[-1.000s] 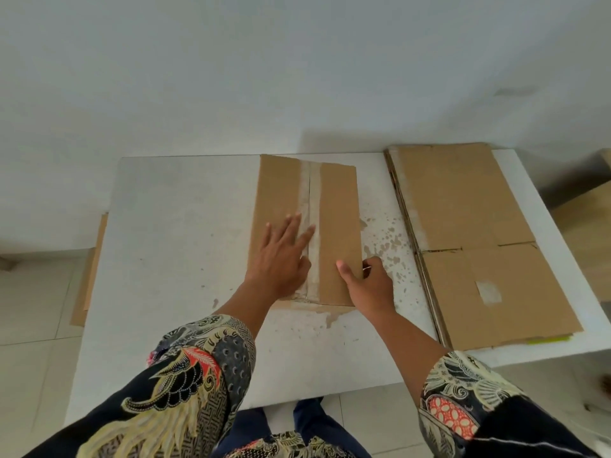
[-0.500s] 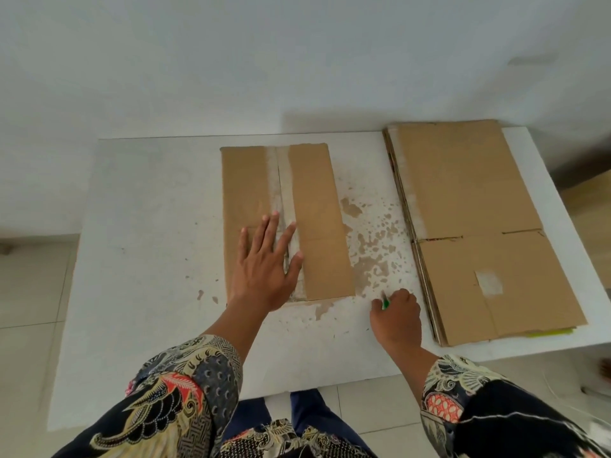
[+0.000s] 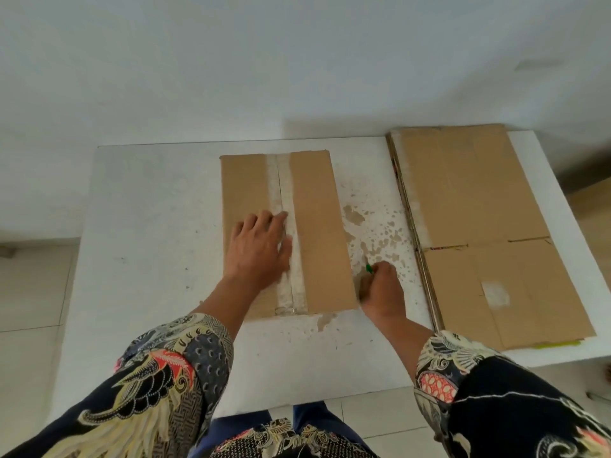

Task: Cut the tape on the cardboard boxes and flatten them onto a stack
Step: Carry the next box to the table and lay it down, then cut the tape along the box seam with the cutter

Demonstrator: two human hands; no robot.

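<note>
- Taped box (image 3: 287, 233), mid-table (image 3: 148, 259), left of the flattened stack (image 3: 479, 226): judged light, stiff, prone to sliding; best held by flat palm pressure or at an edge
- Left hand (image 3: 259, 249): fingers extended, pressing the top beside the tape seam (image 3: 284, 193)
- Right hand (image 3: 380, 289): curled round a green-tipped cutter (image 3: 368, 268), on the table just right of the box

A taped box (image 3: 317, 233) lies on the middle of the table (image 3: 148, 259). To its right, well apart, sits a stack of flattened boxes (image 3: 479, 233) (reaching the table's far and right edges). The left hand (image 3: 259, 251) rests on the box; the right hand (image 3: 380, 287) is just beside the box's right edge.
</note>
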